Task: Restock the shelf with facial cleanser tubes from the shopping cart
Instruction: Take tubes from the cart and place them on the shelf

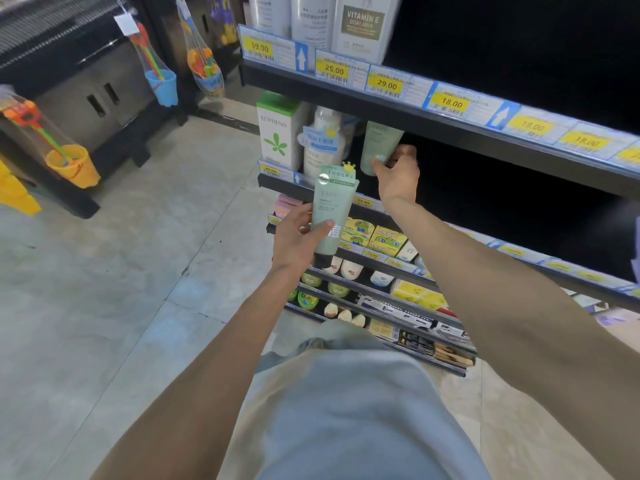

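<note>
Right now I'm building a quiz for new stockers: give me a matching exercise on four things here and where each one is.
Things:
1. left hand
2. right hand
3. Kophenix box
4. Vitamin E bottle

Places:
A. top shelf, above the price tags
B. at a green tube under the shelf edge
C. shelf's left end, beside a white bottle
D. holding a green tube in front of the shelves

Pairs: 1-D, 2-B, 3-C, 4-A

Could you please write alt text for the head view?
The right hand places a green facial cleanser tube on a dark store shelf, while the left hand holds a second green tube ready below.
</note>
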Demonstrator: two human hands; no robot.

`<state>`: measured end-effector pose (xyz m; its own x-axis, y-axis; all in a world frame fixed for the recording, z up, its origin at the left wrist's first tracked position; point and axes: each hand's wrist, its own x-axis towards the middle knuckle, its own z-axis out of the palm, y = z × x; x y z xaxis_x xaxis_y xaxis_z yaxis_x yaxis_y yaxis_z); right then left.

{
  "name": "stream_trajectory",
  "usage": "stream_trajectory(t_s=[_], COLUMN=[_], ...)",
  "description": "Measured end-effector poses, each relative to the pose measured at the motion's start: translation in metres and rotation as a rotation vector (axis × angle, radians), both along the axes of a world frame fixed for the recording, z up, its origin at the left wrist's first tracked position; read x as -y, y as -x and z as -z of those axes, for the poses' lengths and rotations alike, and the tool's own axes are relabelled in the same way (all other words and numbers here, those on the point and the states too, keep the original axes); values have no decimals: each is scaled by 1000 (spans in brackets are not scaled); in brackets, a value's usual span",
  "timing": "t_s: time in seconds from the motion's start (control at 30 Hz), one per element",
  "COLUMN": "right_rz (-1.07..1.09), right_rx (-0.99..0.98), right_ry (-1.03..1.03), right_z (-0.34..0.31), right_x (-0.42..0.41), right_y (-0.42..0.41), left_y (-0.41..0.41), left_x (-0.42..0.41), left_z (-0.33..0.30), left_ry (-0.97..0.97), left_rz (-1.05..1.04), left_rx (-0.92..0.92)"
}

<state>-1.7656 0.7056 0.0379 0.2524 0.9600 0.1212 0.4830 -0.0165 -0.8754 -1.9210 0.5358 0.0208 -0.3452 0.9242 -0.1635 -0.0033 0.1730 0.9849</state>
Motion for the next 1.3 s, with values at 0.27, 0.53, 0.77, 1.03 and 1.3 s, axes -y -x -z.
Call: stream_trajectory(t_s=[0.27,0.53,0.77,1.03,1.3], right_rz=[-9,-46,-430,-448,-197], right_rx=[48,-62,-352,-370,-618], right_ry=[9,-12,151,215,40], right_z=[-1,-17,-47,-61,-65], right_x=[-13,34,117,128,111], right_y=[3,-10,-23,-31,-42], left_y=[8,11,-4,-24,-2], left_x=[1,9,9,6,-6], left_z=[-6,-15,-26,-30,-34], left_ry=[-21,-38,-50,-90,-71], left_rz=[-4,14,44,121,60], left_rx=[9,25,-15,-18,-210])
